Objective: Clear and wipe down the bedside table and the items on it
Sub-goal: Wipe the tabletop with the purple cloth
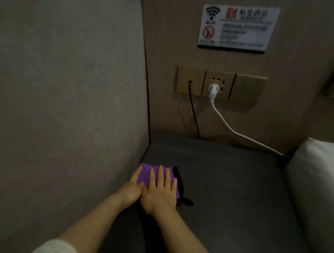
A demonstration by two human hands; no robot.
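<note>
The purple cloth (147, 174) was a small, soft-looking folded square that lay flat on the dark grey table top (227, 192), close to the left wall (61, 92). A black strip (178, 182) stuck out from under its right edge, and I could not tell what that was. Both hands lay on the cloth, side by side and touching. The right hand (161, 193) was flat, with straight fingers spread out and pressed down on it. The left hand (133, 187) rested on the cloth's left part, fingers loose and not curled round it. The table top looked smooth and dull. The wall behind had thin lines like wood. On it hung a shiny white sign (238, 26) and a gold socket plate (221, 84) with a round white plug (213, 89). A white cord (244, 137) and a thin black cord (194, 113) ran down to the table. A puffy white pillow (322, 187) sat at the right.
</note>
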